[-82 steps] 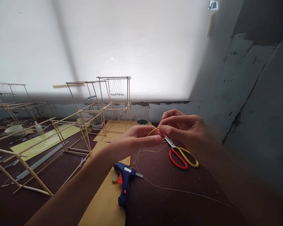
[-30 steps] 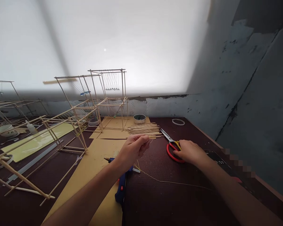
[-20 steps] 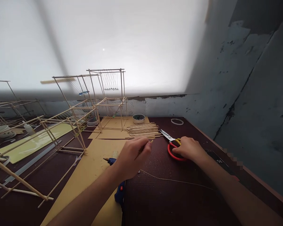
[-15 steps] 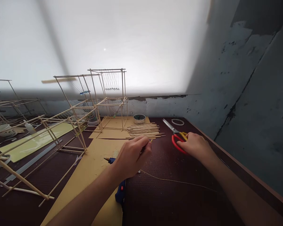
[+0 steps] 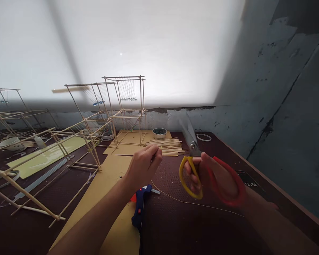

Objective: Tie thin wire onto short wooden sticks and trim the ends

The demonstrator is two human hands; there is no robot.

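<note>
Worktable (image 5: 191, 230) with scissors (image 5: 192, 146) and yellow strand (image 5: 161, 147) being held above it

Bamboo-stick frame (image 5: 30, 195): standing at left on the worktable.

Stick bundle (image 5: 171, 146): lying flat beyond the hands.

Glue gun (image 5: 139, 205), blue: lying just right of the left forearm.

Scissors: pointing away from the person, right of the left hand, blades blurring and apparently parting. Judged rigid and somewhat weighty, calling for a hold on the handle loops, clear of the edges. Right hand (image 5: 220, 173): gripping them, fingers passing through the yellow loop; whether the thumb is filling the red one cannot be told.

Yellow strand: showing only a tip at the left fingertips. Judged light, limp and prone to slipping, needing a pinch near its end. Left hand (image 5: 143, 164): pinching it, fingers curling inward, back facing upward.
</note>
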